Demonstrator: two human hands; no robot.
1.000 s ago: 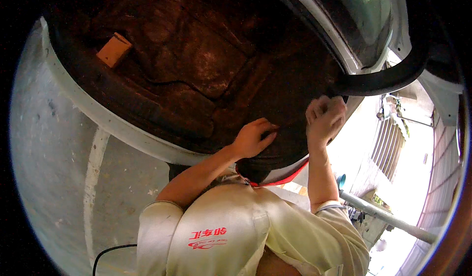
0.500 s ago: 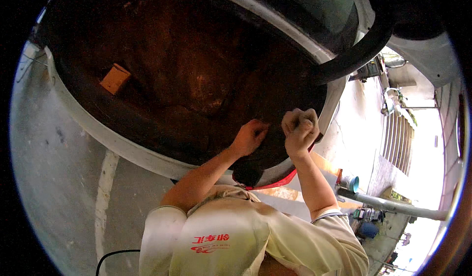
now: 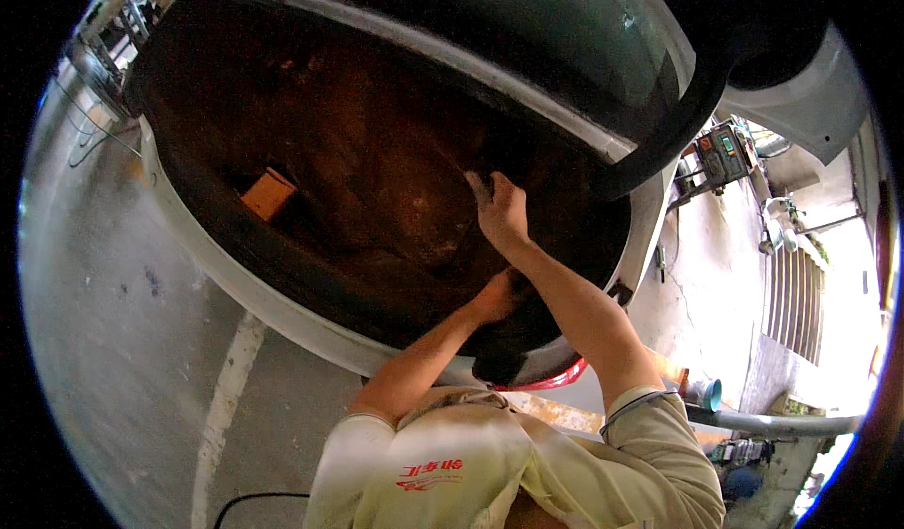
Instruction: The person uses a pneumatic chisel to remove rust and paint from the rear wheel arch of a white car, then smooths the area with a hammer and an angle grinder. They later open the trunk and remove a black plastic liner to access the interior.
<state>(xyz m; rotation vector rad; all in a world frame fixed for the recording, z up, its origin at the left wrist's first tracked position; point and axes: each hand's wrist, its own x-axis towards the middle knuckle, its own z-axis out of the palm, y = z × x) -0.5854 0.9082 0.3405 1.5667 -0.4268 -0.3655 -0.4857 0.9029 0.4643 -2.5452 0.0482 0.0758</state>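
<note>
Both my arms reach over the pale rim (image 3: pixel 282 310) of an open car boot with a dark, brownish lining (image 3: pixel 377 180). My right hand (image 3: pixel 504 213) is over the middle of the boot, fingers bent and closed; what they grip, if anything, is too dark to make out. Closer to the near edge, my left hand (image 3: pixel 497 298) is low against the dark lining beneath my right forearm, its fingertips lost in shadow. A small orange-brown box-like block (image 3: pixel 268 195) lies in the left part of the boot.
A black curved strut or seal (image 3: pixel 673 143) arches at the right of the opening, with glass (image 3: pixel 603 20) beyond it. Outside on the right are a machine with a panel (image 3: pixel 723 152), a blue-green bucket (image 3: pixel 711 394) and a grey pipe (image 3: pixel 782 423). A black cable (image 3: pixel 254 499) lies lower left.
My right hand has moved from the right rim leftward and deeper over the boot, crossing above my left. My left hand has shifted slightly right and down in view. The whole view has also shifted.
</note>
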